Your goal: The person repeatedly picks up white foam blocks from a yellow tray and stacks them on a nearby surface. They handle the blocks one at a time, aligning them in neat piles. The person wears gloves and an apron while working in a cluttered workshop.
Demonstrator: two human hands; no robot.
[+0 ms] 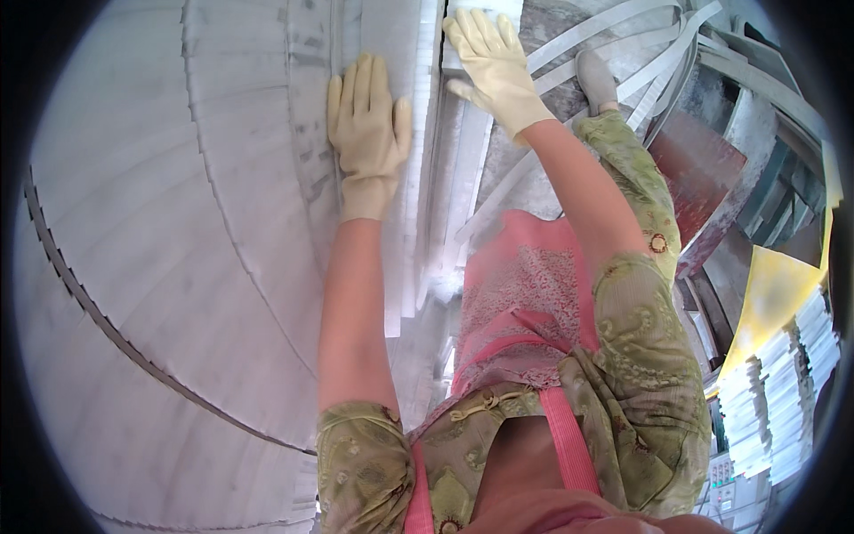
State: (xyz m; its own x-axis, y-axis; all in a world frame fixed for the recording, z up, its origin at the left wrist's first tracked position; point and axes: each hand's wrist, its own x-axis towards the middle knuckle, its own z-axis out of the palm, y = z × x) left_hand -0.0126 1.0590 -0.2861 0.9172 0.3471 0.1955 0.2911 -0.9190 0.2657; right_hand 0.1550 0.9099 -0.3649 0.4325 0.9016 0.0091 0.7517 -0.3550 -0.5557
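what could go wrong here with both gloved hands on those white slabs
1. The left hand lies flat at the stepped edges of the stacked white slabs; a shifting slab could pinch fingers.
2. The right hand reaches far forward onto a slab's end, so balance may suffer.
3. Loose white strips by the foot could trip.

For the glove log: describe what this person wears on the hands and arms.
Both the left hand and the right hand wear pale cream, rubbery gloves that end at the wrist. The forearms are bare. Short sleeves of olive-green fabric with a floral pattern cover the upper arms, over a pink apron.
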